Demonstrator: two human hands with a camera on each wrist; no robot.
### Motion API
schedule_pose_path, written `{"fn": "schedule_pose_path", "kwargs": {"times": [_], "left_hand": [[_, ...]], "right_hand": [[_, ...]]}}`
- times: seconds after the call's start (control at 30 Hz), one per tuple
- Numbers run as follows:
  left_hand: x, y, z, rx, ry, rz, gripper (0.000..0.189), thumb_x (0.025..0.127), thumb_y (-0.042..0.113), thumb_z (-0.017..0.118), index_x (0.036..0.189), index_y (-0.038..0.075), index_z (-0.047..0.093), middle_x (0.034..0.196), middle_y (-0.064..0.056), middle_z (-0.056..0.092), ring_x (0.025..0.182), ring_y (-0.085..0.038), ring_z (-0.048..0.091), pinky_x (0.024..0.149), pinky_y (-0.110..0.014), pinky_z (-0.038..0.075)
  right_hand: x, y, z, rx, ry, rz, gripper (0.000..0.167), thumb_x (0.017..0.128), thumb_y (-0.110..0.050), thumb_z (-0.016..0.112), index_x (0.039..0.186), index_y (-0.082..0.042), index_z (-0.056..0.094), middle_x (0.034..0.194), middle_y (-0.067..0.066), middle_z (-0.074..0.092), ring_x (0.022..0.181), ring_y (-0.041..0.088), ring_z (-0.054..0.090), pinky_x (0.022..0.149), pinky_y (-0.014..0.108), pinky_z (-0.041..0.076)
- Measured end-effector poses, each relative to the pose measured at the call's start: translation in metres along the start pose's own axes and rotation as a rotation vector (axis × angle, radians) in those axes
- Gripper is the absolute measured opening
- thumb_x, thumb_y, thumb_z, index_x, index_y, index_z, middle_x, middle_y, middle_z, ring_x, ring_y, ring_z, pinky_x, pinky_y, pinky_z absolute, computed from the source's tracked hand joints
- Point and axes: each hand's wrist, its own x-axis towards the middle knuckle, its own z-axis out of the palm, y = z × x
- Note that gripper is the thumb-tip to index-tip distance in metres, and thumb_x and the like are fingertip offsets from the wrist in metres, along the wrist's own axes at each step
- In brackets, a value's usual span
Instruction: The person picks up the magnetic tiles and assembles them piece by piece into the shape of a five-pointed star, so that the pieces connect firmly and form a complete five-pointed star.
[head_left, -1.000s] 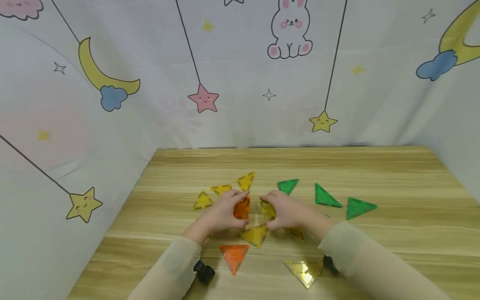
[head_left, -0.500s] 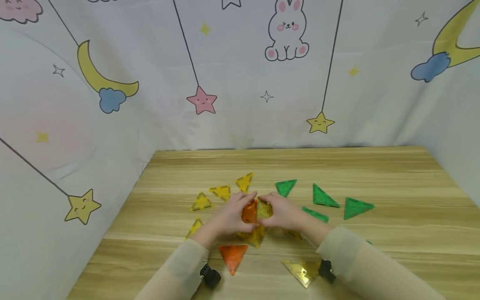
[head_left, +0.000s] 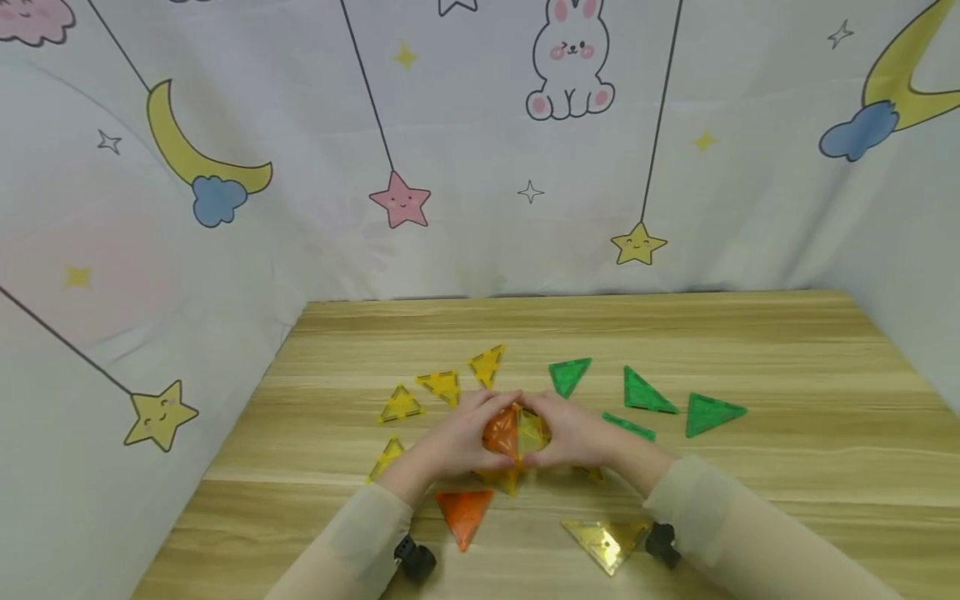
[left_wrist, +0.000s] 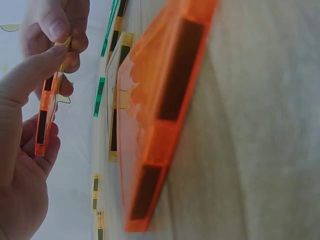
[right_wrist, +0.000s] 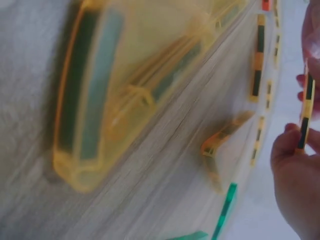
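Note:
In the head view, my left hand (head_left: 459,435) holds an orange magnetic tile (head_left: 500,432) between thumb and fingers. A yellow magnetic tile (head_left: 531,432) sits in the grip of my right hand (head_left: 581,429). The two tiles meet along a straight edge, and both hands' fingertips come together around them. Seen from the left wrist, the orange tile is held up above the tabletop, its dark magnet strips showing on the edge. The right wrist view shows the yellow tile's edge (right_wrist: 306,112) pinched by the right thumb. Below the hands lies another yellow tile (head_left: 501,481), partly covered.
An orange triangle tile (head_left: 463,517) and a shiny gold one (head_left: 606,542) lie nearer the front. Several yellow triangles (head_left: 401,405) are spread to the left, several green ones (head_left: 647,392) to the right. A white patterned curtain (head_left: 480,233) stands behind the wooden table (head_left: 750,342).
The hands have come together, closing the gap between the orange and yellow tiles, which now meet edge to edge. The left hand has moved right with its tile.

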Motion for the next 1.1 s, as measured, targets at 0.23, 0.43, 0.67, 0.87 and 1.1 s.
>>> {"fn": "schedule_pose_path", "kwargs": {"times": [0.23,0.43,0.67,0.87,1.1], "left_hand": [[-0.001,0.005,0.000,0.013,0.030,0.030,0.083,0.076,0.032,0.078,0.145,0.013,0.036,0.131,-0.010,0.042,0.115,-0.023,0.043,0.090,-0.039,0.044],[-0.002,0.007,0.001,-0.007,0.041,0.035,0.082,0.075,0.028,0.080,0.144,0.013,0.037,0.130,-0.010,0.043,0.114,-0.023,0.043,0.089,-0.039,0.044],[-0.002,0.007,0.003,-0.050,0.039,0.029,0.082,0.076,0.027,0.079,0.144,0.014,0.037,0.132,-0.009,0.042,0.115,-0.021,0.043,0.090,-0.038,0.044],[-0.003,0.003,0.003,-0.100,0.043,0.004,0.080,0.078,0.027,0.078,0.145,0.014,0.037,0.132,-0.008,0.044,0.114,-0.021,0.045,0.090,-0.039,0.044],[-0.006,-0.008,0.004,-0.088,0.067,0.018,0.069,0.078,0.025,0.078,0.137,0.008,0.046,0.128,-0.008,0.049,0.107,-0.021,0.050,0.087,-0.036,0.045]], "right_hand": [[-0.003,-0.006,0.000,-0.049,-0.012,-0.009,0.086,0.075,-0.034,0.077,0.143,-0.002,0.035,0.124,0.012,0.044,0.107,0.023,0.050,0.091,0.044,0.043],[-0.004,-0.008,0.001,-0.104,-0.011,-0.035,0.087,0.074,-0.036,0.078,0.141,-0.001,0.036,0.122,0.012,0.044,0.104,0.022,0.052,0.087,0.041,0.046],[-0.005,-0.010,0.003,-0.140,0.009,-0.041,0.085,0.072,-0.036,0.078,0.138,0.000,0.038,0.121,0.011,0.044,0.100,0.021,0.053,0.085,0.039,0.048],[-0.006,-0.007,0.003,-0.117,0.047,-0.031,0.085,0.069,-0.033,0.078,0.137,0.000,0.039,0.120,0.010,0.044,0.103,0.022,0.052,0.085,0.039,0.047],[-0.009,0.000,0.001,-0.106,0.073,-0.044,0.080,0.070,-0.031,0.079,0.135,-0.001,0.041,0.121,0.010,0.045,0.108,0.024,0.049,0.089,0.042,0.045]]}}
